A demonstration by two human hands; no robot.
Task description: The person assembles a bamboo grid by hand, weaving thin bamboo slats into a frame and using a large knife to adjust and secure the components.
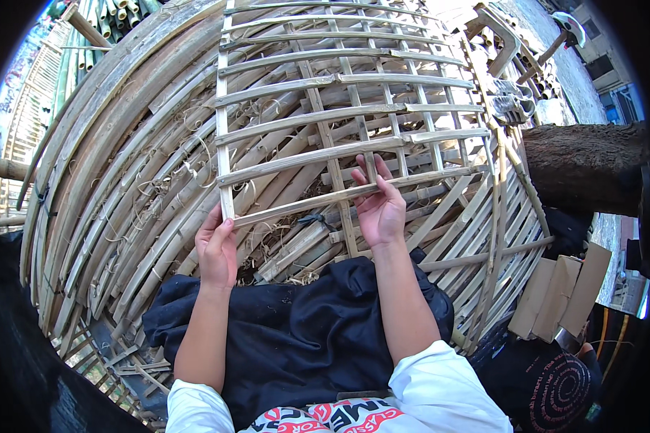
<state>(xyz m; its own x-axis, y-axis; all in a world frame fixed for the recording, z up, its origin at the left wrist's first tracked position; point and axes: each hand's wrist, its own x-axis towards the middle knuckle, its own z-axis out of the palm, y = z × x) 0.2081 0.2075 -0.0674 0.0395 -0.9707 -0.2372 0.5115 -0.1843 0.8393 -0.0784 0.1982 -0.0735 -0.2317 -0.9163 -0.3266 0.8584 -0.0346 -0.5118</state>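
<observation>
Bamboo lattice (357,112) runs from top center down to mid-frame, tilted, nearest slat roughly level with both hands. Long slats cross thinner uprights, some ends uneven on the right.

Left hand (218,249), left of center: nearly closed, thumb and fingers pinching the lattice's lower left corner, where edge strip meets bottom slat.

Right hand (379,209), just right of center: half open, palm facing up, fingers curled up around the bottom slat beside an upright. Touching it, but can't tell if there's a firm grip.

Under and left of the lattice: big pile of curved bamboo strips (144,166), curly shavings mixed in. Black cloth (303,310) covers the lap, bottom center. Right side of frame: thick dark log (588,166), folded brown cardboard (556,299) below it. Green poles (94,43) stacked upper left.
</observation>
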